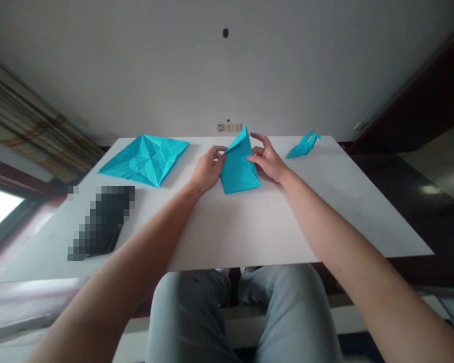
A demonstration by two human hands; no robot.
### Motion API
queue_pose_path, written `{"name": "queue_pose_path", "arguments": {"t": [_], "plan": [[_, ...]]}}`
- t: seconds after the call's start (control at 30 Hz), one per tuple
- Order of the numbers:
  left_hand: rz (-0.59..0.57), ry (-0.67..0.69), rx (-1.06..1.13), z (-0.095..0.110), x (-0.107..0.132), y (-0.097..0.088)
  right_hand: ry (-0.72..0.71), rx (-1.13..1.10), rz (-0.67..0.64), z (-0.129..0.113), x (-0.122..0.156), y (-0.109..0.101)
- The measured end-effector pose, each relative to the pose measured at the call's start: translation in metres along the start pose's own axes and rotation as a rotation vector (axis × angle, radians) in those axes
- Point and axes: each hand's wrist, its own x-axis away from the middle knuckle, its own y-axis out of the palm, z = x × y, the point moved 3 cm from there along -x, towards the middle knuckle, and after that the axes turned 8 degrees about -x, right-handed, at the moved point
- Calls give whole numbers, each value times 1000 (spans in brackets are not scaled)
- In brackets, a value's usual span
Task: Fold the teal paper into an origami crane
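A partly folded turquoise paper [238,169] lies on the white table [249,227], its upper flap lifted to a point. My left hand [207,169] pinches the paper's left edge with curled fingers. My right hand [267,159] grips the right edge, thumb and fingers pressed on the raised flap. Both forearms reach in from the near side.
A creased, unfolded turquoise sheet [146,159] lies at the far left. A finished turquoise paper crane [303,145] stands at the far right. A dark blurred flat object [102,222] rests near the left front edge. A wall with sockets [229,127] is behind the table.
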Motion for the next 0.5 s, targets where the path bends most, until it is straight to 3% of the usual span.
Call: {"name": "queue_pose_path", "arguments": {"t": [0.3,0.5], "plan": [[-9,-43,32,2,-1,-4,9,-10,8,-2,2,0],[125,-97,130,-8,-11,-5,-2,31,-31,-14,5,8]]}}
